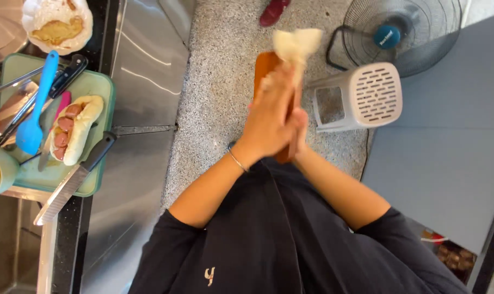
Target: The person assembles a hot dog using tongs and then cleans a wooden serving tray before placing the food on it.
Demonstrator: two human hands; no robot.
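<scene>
Left hand: the left hand (269,117) is pressing flat against the near side of a brown wooden board (264,68), its fingers (277,81) lying almost straight along the wood and up toward the paper, not curling round it.
Right hand: the right hand (298,122) is sitting behind the left, mostly hidden; its fingers are wrapping the board's right edge, though I cannot tell how tightly they are closing.
Board: it is standing upright between the two palms, over the speckled floor (220,81), its lower end poking out below the hands.
Paper: a crumpled white paper wad (297,44) is sitting at the board's far end, just beyond the left fingertips and touching them.
Wrist: a thin bracelet (237,161) is circling the left wrist.
Left of scene: a green tray (97,87) is carrying a sausage bun (73,129), a blue spatula (37,106) and a serrated knife (75,177).
Far right: a white plastic stool (361,97) is standing near a floor fan (402,30).
</scene>
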